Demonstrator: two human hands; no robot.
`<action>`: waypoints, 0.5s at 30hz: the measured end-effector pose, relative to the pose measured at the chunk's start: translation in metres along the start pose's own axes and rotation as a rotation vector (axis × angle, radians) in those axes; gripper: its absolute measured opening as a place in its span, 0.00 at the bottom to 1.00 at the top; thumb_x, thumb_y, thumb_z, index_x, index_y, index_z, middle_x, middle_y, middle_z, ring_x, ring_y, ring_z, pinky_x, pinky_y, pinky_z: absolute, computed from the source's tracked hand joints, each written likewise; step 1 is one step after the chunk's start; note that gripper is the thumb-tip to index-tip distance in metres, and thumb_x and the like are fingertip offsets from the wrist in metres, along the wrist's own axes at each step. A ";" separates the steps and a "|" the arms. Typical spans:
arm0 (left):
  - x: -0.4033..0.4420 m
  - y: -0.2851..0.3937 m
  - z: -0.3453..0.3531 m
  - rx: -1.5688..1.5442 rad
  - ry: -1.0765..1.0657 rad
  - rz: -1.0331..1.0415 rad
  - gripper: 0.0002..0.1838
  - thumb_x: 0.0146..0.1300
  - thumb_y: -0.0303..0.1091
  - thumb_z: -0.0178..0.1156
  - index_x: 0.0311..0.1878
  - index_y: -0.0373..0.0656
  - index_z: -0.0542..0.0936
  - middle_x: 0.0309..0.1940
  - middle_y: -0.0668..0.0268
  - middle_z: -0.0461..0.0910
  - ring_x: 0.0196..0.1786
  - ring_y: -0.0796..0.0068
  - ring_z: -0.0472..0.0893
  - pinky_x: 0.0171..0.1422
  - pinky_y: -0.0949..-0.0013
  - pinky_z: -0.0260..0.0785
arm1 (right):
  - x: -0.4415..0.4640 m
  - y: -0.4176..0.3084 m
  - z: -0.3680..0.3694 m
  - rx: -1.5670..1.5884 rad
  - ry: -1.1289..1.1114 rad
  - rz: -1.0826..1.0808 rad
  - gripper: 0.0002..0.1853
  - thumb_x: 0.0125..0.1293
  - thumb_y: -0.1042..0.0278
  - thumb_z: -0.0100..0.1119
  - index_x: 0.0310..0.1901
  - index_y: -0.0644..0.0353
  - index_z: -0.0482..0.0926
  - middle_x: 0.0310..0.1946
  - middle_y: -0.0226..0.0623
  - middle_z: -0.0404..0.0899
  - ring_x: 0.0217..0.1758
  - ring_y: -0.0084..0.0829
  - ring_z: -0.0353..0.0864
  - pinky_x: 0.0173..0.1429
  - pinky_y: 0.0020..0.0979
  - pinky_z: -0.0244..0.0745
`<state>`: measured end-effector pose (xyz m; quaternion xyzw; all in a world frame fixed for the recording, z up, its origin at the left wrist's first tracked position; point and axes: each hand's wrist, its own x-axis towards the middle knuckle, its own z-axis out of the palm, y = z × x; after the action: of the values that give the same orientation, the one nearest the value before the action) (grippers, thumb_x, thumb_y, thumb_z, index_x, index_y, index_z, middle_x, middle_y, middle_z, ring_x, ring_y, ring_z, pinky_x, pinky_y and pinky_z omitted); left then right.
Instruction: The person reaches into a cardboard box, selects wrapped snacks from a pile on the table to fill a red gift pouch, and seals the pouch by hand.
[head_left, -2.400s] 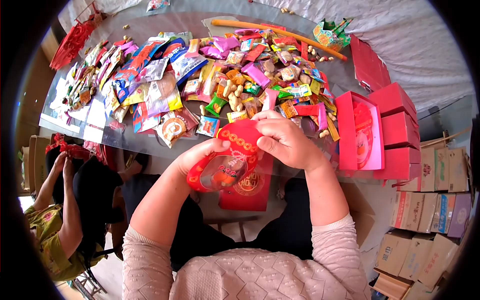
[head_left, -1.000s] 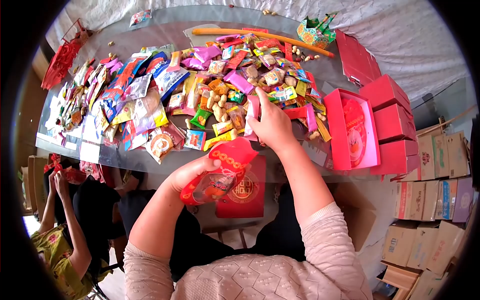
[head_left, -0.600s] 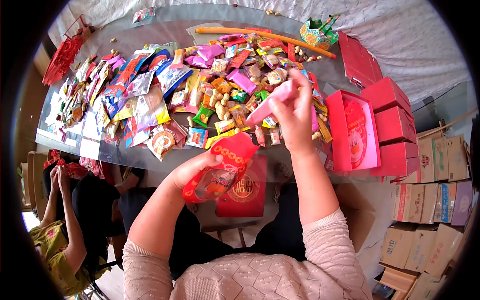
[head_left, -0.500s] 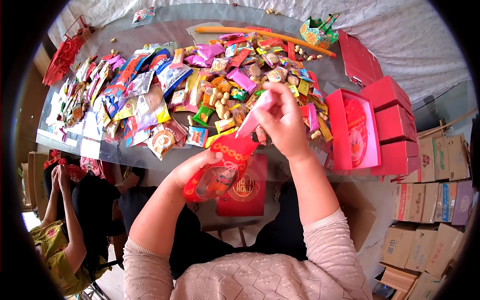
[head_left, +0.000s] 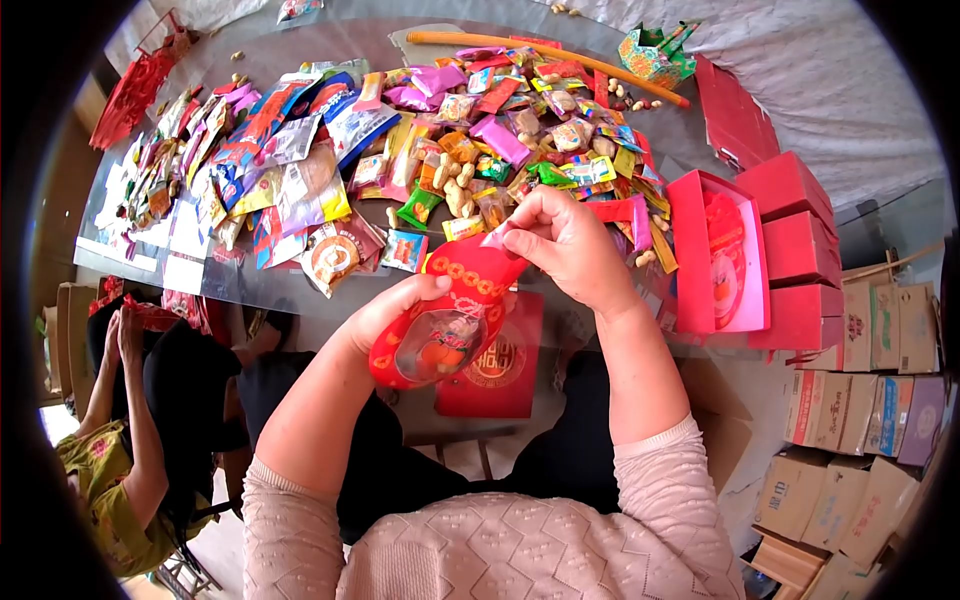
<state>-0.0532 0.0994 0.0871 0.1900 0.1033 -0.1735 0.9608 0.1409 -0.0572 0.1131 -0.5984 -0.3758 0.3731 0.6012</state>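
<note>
My left hand (head_left: 391, 312) grips a red pouch (head_left: 470, 285) with gold rings and a clear oval window, tilted over the table's near edge. At the pouch's upper opening, my right hand (head_left: 566, 245) pinches a pink wrapped piece (head_left: 497, 236), whose lower part is hidden in the pouch. Just beyond both hands lies a heap of wrapped sweets (head_left: 500, 142) with peanuts (head_left: 458, 188) among them. A red box (head_left: 490, 392) with a gold emblem is below the pouch, partly covered by it.
An open red box (head_left: 690, 260) holding a red pouch stands right, beside stacked red boxes (head_left: 800, 250). An orange stick (head_left: 550, 52) and a green patterned container (head_left: 655, 58) lie behind. Another person's hands (head_left: 124, 335) hold something red at left. Cardboard boxes (head_left: 830, 500) are at lower right.
My right hand took a pink piece from the heap and brought it down and left into the pouch's opening. My left hand still holds the pouch. The view has shifted slightly.
</note>
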 end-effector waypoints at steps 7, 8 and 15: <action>0.000 -0.001 0.007 0.073 0.022 0.030 0.33 0.73 0.45 0.53 0.74 0.33 0.66 0.68 0.51 0.76 0.68 0.58 0.78 0.73 0.55 0.70 | -0.002 -0.001 -0.001 -0.183 -0.035 0.020 0.04 0.72 0.77 0.63 0.39 0.63 0.78 0.40 0.28 0.80 0.39 0.17 0.79 0.46 0.23 0.76; -0.001 0.000 0.010 0.095 0.050 0.026 0.33 0.73 0.45 0.53 0.74 0.33 0.66 0.68 0.51 0.76 0.68 0.58 0.78 0.73 0.55 0.70 | -0.002 0.000 0.000 -0.212 -0.042 -0.015 0.03 0.71 0.78 0.63 0.39 0.63 0.78 0.40 0.28 0.80 0.38 0.17 0.78 0.45 0.23 0.75; 0.000 -0.002 0.009 0.076 0.111 -0.003 0.31 0.74 0.46 0.52 0.73 0.36 0.69 0.66 0.53 0.78 0.66 0.59 0.80 0.69 0.54 0.72 | -0.005 -0.014 0.007 -0.533 0.032 -0.102 0.04 0.65 0.77 0.67 0.39 0.64 0.82 0.36 0.30 0.77 0.40 0.18 0.76 0.44 0.23 0.73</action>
<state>-0.0524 0.0940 0.0949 0.2355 0.1503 -0.1679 0.9454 0.1326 -0.0584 0.1266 -0.7216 -0.4809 0.2210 0.4462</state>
